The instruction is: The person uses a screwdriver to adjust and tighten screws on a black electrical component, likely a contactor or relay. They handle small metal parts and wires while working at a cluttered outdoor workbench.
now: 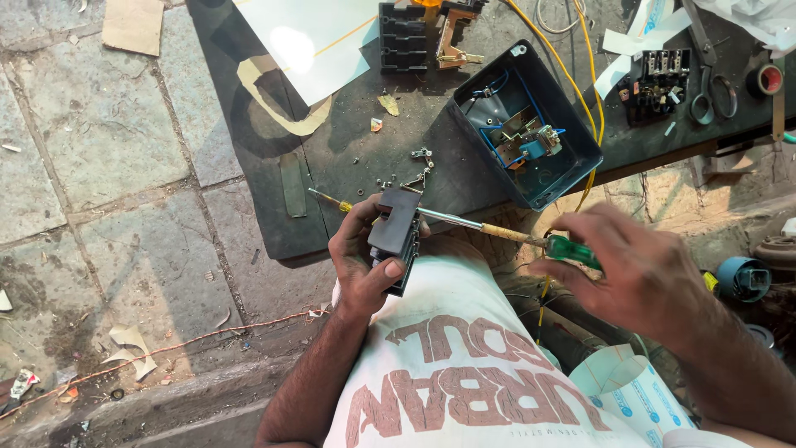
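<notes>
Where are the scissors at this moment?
In the head view, the scissors lie at the upper right on the dark worktable, between a black terminal block and a red tape roll.

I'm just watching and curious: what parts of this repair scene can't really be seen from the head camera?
- The screwdriver tip: hidden behind the black block in the left hand.
- The block's worked face: turned away from view.
- The screwdriver's green handle: mostly covered by the right hand.
- The loose screws on the bench: too small to count.
- The scissors: tips cut off by the top edge.
</notes>
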